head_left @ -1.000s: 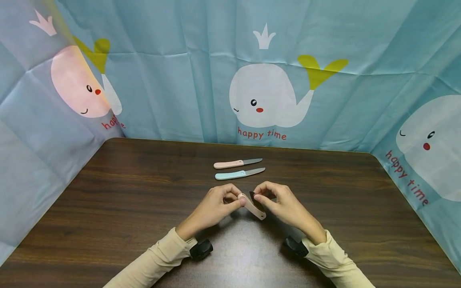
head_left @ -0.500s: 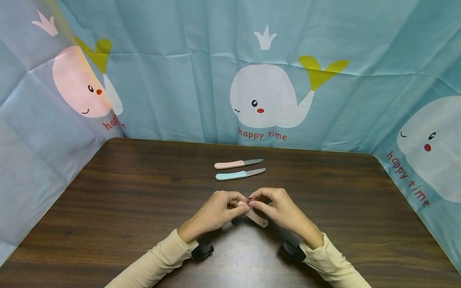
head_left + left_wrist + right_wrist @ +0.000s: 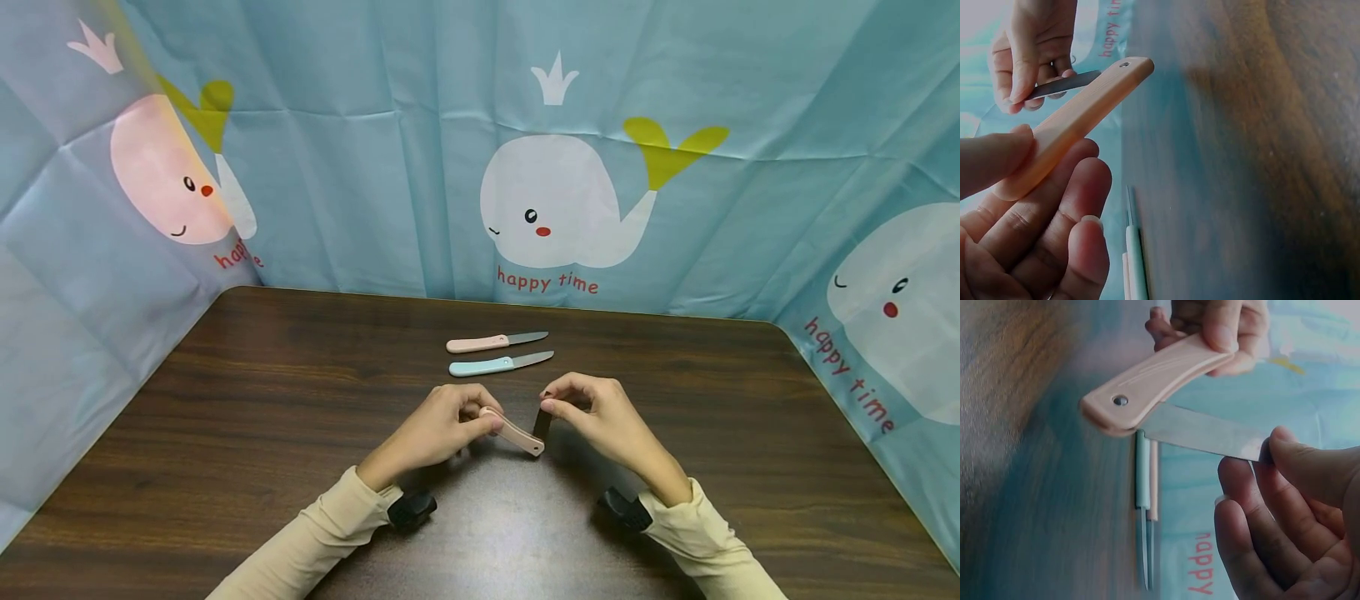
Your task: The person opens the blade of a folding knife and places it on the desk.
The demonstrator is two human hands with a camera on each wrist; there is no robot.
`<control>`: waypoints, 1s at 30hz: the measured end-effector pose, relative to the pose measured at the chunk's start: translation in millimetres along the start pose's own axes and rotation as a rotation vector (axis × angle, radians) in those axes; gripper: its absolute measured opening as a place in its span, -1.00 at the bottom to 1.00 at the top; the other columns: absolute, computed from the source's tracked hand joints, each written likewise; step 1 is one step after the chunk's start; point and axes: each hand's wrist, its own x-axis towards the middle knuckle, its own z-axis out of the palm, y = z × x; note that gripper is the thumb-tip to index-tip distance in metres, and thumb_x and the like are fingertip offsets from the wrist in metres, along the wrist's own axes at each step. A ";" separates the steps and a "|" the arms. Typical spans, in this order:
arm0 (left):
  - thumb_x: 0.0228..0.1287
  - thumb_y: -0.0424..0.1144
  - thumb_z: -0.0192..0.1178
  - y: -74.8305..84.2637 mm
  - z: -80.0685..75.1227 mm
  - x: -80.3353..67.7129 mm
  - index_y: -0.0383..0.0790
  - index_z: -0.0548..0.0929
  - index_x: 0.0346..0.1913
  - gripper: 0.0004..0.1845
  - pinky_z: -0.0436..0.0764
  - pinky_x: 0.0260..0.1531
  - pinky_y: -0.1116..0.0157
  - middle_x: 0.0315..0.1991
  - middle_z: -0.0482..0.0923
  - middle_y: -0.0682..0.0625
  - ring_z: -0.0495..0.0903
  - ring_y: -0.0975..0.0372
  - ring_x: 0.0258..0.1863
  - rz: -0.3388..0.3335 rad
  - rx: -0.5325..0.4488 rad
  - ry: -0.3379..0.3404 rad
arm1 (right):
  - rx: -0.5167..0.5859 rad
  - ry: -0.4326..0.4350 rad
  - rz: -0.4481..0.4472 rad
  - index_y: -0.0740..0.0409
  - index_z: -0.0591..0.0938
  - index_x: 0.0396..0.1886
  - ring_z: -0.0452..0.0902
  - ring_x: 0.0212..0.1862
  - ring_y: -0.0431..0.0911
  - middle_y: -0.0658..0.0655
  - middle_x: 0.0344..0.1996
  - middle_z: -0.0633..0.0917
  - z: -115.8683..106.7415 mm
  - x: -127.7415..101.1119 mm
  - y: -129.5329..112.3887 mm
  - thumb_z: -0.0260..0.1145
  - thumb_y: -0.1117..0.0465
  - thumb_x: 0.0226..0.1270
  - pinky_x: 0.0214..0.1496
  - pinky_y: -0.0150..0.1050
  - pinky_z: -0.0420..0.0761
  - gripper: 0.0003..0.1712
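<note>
You've got a pink-handled folding knife (image 3: 514, 433) held above the table, its steel blade (image 3: 1207, 432) swung partly out from the pivot end. Your left hand (image 3: 435, 433) grips the handle; your right hand (image 3: 600, 417) pinches what looks like the blade's tip.

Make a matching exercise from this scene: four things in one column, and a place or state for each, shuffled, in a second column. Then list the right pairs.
Things
1. left hand
2. right hand
3. blue-handled knife
4. pink-handled knife lying on the table

Places or states
A. farthest from the person, next to the whale curtain
B. pinches the steel blade of the folding knife
C. holds the pink handle of the folding knife
D. lies open between the far pink knife and the hands

Pairs: 1-C, 2-B, 3-D, 4-A
</note>
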 end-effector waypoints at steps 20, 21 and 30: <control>0.35 -0.32 0.26 -9.0 -21.0 2.8 -0.27 0.68 -0.13 -0.89 0.64 -0.59 0.16 -0.45 0.71 -0.27 0.65 -0.04 -0.57 -0.020 -0.055 0.081 | -0.010 0.040 0.078 0.14 0.72 -0.24 0.74 -0.35 0.01 0.21 -0.41 0.78 -13.1 2.6 10.7 0.38 0.28 0.31 -0.32 -0.38 0.59 -0.94; 0.35 -0.33 0.26 -9.8 -22.0 3.2 -0.28 0.68 -0.12 -0.88 0.66 -0.55 0.11 -0.43 0.72 -0.28 0.67 -0.05 -0.54 -0.020 -0.064 0.087 | -0.016 0.044 0.083 0.14 0.72 -0.24 0.73 -0.36 -0.01 0.20 -0.41 0.78 -13.3 2.7 11.2 0.38 0.27 0.32 -0.32 -0.38 0.59 -0.94; 0.39 -0.39 0.19 -17.5 -30.7 5.5 -0.43 0.63 -0.08 -0.84 0.71 -0.42 0.16 -0.36 0.69 -0.39 0.70 -0.02 -0.44 -0.005 -0.178 0.137 | -0.068 0.092 0.083 0.14 0.75 -0.28 0.59 -0.43 -0.28 0.10 -0.44 0.77 -17.4 3.4 15.6 0.40 0.26 0.30 -0.38 -0.41 0.51 -0.94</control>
